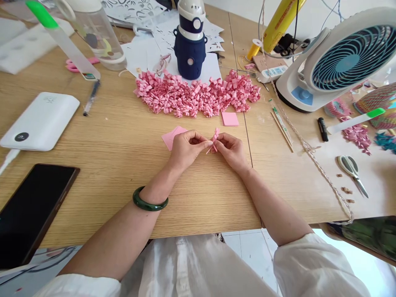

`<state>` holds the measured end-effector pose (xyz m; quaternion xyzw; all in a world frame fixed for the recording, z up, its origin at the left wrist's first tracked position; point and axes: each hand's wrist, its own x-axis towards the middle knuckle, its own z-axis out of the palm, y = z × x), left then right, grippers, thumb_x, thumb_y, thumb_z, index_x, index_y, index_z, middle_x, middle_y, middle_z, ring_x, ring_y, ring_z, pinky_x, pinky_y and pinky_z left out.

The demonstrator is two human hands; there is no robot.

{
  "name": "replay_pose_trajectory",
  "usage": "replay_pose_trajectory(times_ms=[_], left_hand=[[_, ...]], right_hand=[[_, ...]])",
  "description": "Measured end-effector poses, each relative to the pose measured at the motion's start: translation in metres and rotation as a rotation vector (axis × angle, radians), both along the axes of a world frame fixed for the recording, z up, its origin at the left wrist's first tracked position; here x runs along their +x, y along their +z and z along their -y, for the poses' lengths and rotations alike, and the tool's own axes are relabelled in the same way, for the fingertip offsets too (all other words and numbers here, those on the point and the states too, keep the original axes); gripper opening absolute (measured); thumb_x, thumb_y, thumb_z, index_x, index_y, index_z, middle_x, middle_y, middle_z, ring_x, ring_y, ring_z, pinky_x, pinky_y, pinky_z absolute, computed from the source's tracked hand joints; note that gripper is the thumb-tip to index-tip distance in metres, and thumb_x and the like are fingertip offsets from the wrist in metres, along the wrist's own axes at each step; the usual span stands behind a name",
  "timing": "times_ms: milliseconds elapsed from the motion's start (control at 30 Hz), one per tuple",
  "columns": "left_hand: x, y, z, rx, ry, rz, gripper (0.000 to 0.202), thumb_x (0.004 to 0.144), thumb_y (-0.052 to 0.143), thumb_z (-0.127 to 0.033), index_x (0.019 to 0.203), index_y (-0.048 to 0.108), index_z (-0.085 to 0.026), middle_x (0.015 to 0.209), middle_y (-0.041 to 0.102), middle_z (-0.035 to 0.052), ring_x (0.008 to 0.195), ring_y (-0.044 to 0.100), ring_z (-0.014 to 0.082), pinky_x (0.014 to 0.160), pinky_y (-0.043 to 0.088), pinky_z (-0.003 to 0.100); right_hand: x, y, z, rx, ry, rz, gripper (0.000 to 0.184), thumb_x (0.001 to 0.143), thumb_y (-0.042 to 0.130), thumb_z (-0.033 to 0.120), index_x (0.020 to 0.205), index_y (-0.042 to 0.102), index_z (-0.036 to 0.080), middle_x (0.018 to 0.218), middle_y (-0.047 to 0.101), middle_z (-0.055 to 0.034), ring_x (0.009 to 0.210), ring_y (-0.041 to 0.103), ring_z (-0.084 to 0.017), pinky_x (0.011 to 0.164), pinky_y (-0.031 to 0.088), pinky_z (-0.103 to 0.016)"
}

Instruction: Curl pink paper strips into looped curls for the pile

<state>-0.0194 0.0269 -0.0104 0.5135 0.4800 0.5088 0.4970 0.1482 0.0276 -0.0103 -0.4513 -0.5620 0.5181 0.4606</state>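
A small pink paper flower (216, 133) with thin looped strips is pinched between both my hands, above the wooden table (198, 185). My left hand (189, 149) closes thumb and forefinger on its left side. From the right, my right hand (231, 151) grips it the same way, its fingertips close to the left ones. The lower part of the flower is partly hidden by my fingers. Pink paper sheets (173, 137) lie just beyond my left hand, and a stack of pink paper squares (229, 119) lies beyond my right hand. Behind them stretches a long heap of pink paper flowers (185, 97).
A dark blue bottle (189, 53) stands behind the heap. On the left are a white power bank (40, 120) and a phone (34, 210). To the right are a fan (337, 62), a twisted cord (321, 169), scissors (351, 170) and a black marker (322, 129).
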Motion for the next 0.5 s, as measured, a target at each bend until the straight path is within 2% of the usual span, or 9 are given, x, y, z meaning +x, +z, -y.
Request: replay_pose_trajectory(times_ms=[167,300,400,500], left_hand=[[0.0005,0.0,0.0013,0.007,-0.015,0.044,0.02,0.07,0.086,-0.029,0.066,0.07,-0.016,0.059,0.067,-0.0012,0.055,0.059,0.0112,0.056,0.045,0.025],[0.0006,0.0006,0.0007,-0.022,0.001,0.024,0.023,0.067,0.087,-0.031,0.066,0.069,-0.016,0.063,0.069,-0.0001,0.058,0.06,0.0117,0.056,0.045,0.025],[-0.0012,0.0005,-0.0014,-0.038,-0.029,0.048,0.029,0.067,0.089,-0.039,0.072,0.071,-0.017,0.07,0.072,0.0008,0.065,0.064,0.0135,0.062,0.05,0.026],[-0.0041,0.0025,-0.0029,0.008,0.008,0.007,0.032,0.079,0.08,-0.05,0.077,0.075,-0.018,0.081,0.077,0.0035,0.077,0.069,0.0166,0.075,0.054,0.029]], right_hand=[[-0.0002,0.0017,0.0002,0.002,0.004,0.008,0.041,0.077,0.081,0.056,0.08,0.068,0.018,0.068,0.065,0.0022,0.061,0.059,-0.009,0.063,0.05,-0.025],[-0.0005,0.0029,0.0014,0.014,0.014,0.005,0.04,0.079,0.08,0.056,0.079,0.067,0.018,0.067,0.064,0.0029,0.06,0.058,-0.009,0.063,0.051,-0.024],[0.0006,0.0018,0.0014,0.004,-0.002,0.007,0.042,0.079,0.08,0.058,0.079,0.066,0.018,0.069,0.065,0.0026,0.061,0.061,-0.009,0.064,0.052,-0.025],[0.0025,-0.0002,0.0,-0.03,-0.037,-0.006,0.046,0.075,0.081,0.062,0.081,0.066,0.019,0.07,0.066,0.0023,0.06,0.063,-0.01,0.063,0.053,-0.026]])
